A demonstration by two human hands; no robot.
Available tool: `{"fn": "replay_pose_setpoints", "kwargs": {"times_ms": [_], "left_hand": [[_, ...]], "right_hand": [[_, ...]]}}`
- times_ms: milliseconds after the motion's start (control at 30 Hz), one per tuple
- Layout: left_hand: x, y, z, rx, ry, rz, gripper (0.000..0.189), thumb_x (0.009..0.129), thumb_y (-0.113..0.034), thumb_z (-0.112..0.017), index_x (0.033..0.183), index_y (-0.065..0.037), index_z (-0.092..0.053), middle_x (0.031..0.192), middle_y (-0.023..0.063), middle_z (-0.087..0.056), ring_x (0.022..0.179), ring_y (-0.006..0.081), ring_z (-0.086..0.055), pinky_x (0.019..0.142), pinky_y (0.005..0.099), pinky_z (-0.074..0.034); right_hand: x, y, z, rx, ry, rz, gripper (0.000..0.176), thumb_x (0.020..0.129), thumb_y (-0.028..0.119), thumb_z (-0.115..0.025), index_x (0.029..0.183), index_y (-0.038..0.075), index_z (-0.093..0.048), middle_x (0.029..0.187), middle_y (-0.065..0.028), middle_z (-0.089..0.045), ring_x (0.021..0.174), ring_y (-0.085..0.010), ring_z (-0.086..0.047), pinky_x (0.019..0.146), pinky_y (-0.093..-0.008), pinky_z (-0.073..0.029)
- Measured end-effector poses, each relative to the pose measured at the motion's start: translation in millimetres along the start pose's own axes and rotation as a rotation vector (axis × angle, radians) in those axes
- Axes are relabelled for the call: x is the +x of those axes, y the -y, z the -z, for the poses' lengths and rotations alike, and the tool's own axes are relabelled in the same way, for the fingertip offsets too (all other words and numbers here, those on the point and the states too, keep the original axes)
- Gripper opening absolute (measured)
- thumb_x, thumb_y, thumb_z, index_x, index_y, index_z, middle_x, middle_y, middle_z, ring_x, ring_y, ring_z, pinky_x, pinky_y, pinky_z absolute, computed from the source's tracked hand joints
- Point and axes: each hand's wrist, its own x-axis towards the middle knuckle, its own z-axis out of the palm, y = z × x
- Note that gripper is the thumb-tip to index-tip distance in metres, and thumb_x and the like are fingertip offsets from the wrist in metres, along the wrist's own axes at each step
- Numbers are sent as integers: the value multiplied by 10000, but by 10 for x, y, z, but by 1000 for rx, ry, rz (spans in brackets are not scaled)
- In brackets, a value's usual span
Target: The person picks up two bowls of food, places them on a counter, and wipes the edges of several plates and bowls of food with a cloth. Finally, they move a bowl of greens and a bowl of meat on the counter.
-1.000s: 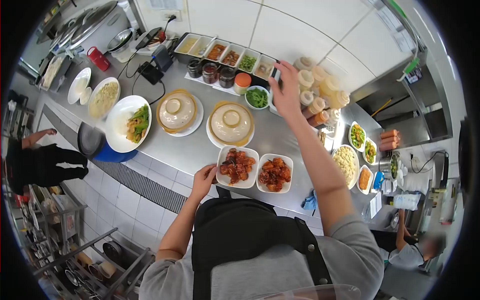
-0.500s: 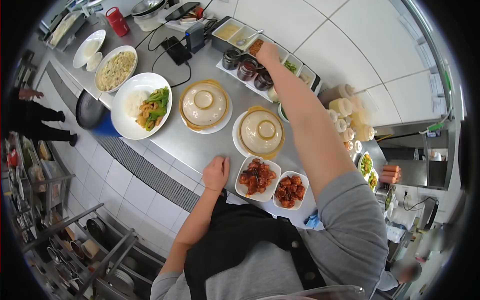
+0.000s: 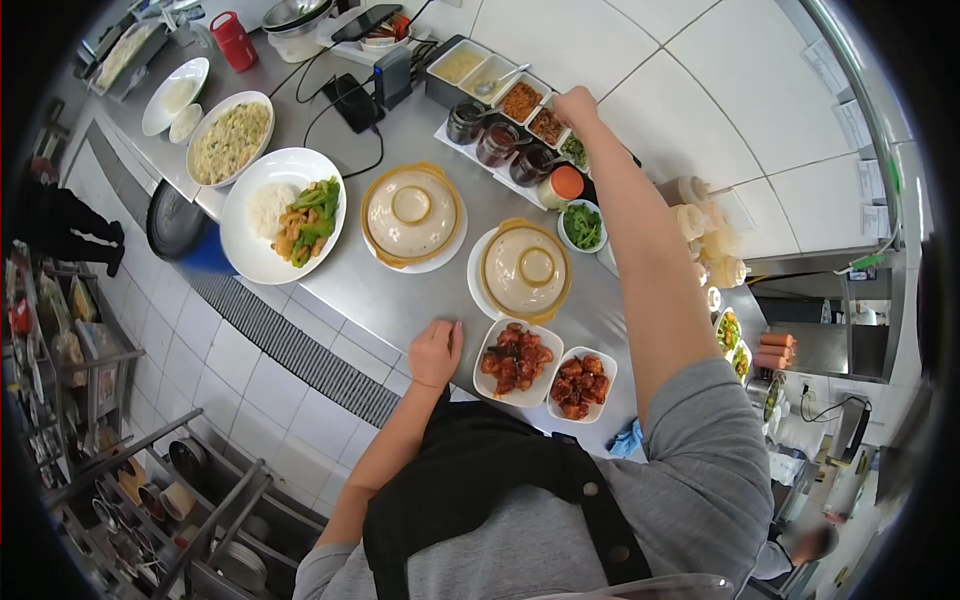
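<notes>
My right hand (image 3: 577,105) reaches over the row of topping tubs, its fingers bunched beside the tub of chopped greens (image 3: 574,152) and the tub of dark brown bits (image 3: 546,126). Whatever may be between those fingers is hidden. At the front edge of the counter rests my left hand (image 3: 435,353), loosely curled, with nothing visible in it. Close to it is a square bowl of glazed meat pieces (image 3: 517,364), with a smaller bowl of the same (image 3: 581,385) alongside. Two lidded clay pots (image 3: 412,207) (image 3: 525,268) stand on white plates beyond.
Sauce jars (image 3: 498,145), an orange-lidded jar (image 3: 562,187) and a bowl of green leaves (image 3: 581,227) line the tubs' near side. Squeeze bottles (image 3: 690,220) stand to the right. Leftward are a rice plate (image 3: 268,222), fried rice (image 3: 232,145) and cables. Another person (image 3: 65,225) stands far left.
My right hand has moved right along the tubs, from the orange-brown crumbs to near the chopped greens. The orange-lidded jar and leaf bowl are now uncovered by my arm. My left hand stays put.
</notes>
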Motion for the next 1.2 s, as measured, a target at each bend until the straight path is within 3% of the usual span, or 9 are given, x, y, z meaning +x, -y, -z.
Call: {"fn": "replay_pose_setpoints", "kwargs": {"times_ms": [100, 233, 433, 733, 900, 933, 967, 1067, 1200], "left_hand": [[6, -16, 0, 1, 0, -5, 184, 850, -127, -653, 715, -62, -546, 677, 94, -552, 532, 297, -548, 479, 395, -442], [-1, -18, 1, 5, 14, -3, 197, 855, -131, -648, 707, -65, -537, 667, 91, -540, 522, 290, -539, 474, 388, -439], [-35, -1, -42, 19, 0, -15, 190, 865, -146, -637, 721, -70, -538, 671, 87, -540, 525, 291, -540, 474, 391, -441], [-58, -2, -48, 53, -5, -5, 167, 873, -156, -628, 749, -71, -557, 700, 92, -568, 553, 298, -564, 496, 396, -456], [-98, 11, -85, 92, 11, 22, 168, 885, -185, -619, 774, -71, -565, 709, 107, -584, 594, 316, -583, 530, 414, -468], [-84, -22, -65, 99, 8, 16, 186, 891, -201, -613, 767, -70, -566, 695, 119, -584, 587, 323, -582, 527, 414, -466], [-95, 2, -87, 84, 23, 52, 203, 894, -211, -611, 759, -66, -567, 678, 128, -579, 576, 330, -580, 522, 414, -463], [-92, 5, -135, 60, -52, 19, 208, 887, -210, -621, 749, -64, -568, 668, 119, -574, 562, 318, -575, 515, 407, -460], [-126, -65, -119, 127, -40, 38, 213, 888, -206, -618, 738, -64, -568, 693, 107, -580, 587, 311, -580, 532, 400, -463]], "right_hand": [[-30, -140, -118, 415, 103, -100, 102, 774, -9, -582, 739, -96, -624, 663, -170, -635, 506, -197, -589, 435, -306, -449], [-235, -229, -132, 764, 72, -196, 99, 820, -46, -571, 782, -128, -609, 693, -168, -638, 534, -182, -594, 459, -265, -463], [-283, -359, -28, 881, 1, -201, 94, 845, -43, -577, 845, -133, -605, 703, -162, -636, 567, -213, -642, 433, -267, -493], [-411, -508, 165, 1087, 47, -195, 86, 858, -44, -561, 872, -106, -619, 770, -152, -630, 602, -220, -640, 485, -286, -511], [-808, -599, 703, 1194, 123, 18, 63, 831, -22, -610, 844, -76, -641, 761, -105, -635, 633, -181, -611, 568, -277, -514], [-1074, -529, 909, 1081, 121, 42, 248, 872, -20, -558, 1083, -146, -591, 891, -162, -662, 763, -197, -640, 699, -261, -535], [-890, -893, 928, 1123, 250, 121, 274, 892, -17, -543, 1128, -153, -571, 969, -174, -663, 819, -195, -641, 752, -267, -541], [-1990, -825, 1354, 1143, 233, 161, 293, 910, -1, -541, 1165, -144, -555, 1017, -172, -655, 847, -181, -638, 786, -257, -542], [-3114, -1107, 1541, 1032, 341, 67, 313, 914, 29, -568, 1182, -132, -554, 1033, -159, -655, 847, -149, -635, 779, -239, -543]]}}
